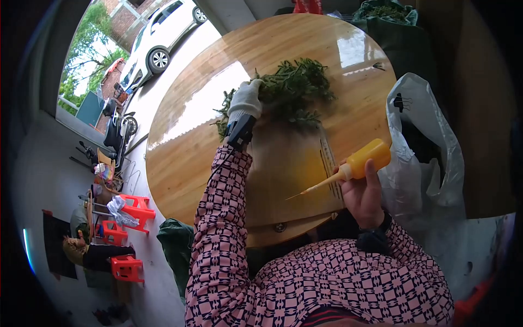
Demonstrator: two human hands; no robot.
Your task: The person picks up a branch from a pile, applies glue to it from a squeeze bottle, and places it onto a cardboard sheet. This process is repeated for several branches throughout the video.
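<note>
My left hand (246, 100), in a white knitted glove, rests at the left part of a bunch of green conifer sprigs (300, 88) on a round wooden table (188, 171). Its fingers reach among the sprigs, so their grip is hidden. In my bare right hand (363, 192) is a squeeze bottle (369, 158) of yellow-orange liquid, tilted so that its long thin nozzle points down and left over a flat board (286, 175) at the near side of the table. The nozzle tip is well apart from the sprigs.
A white plastic bag (445, 175) with a black binder clip (400, 103) hangs at the table's right edge. A small sprig (379, 66) lies at the far right. Red stools (126, 267), a seated person (96, 255), a motorcycle (116, 128) and a white car (157, 45) are at left.
</note>
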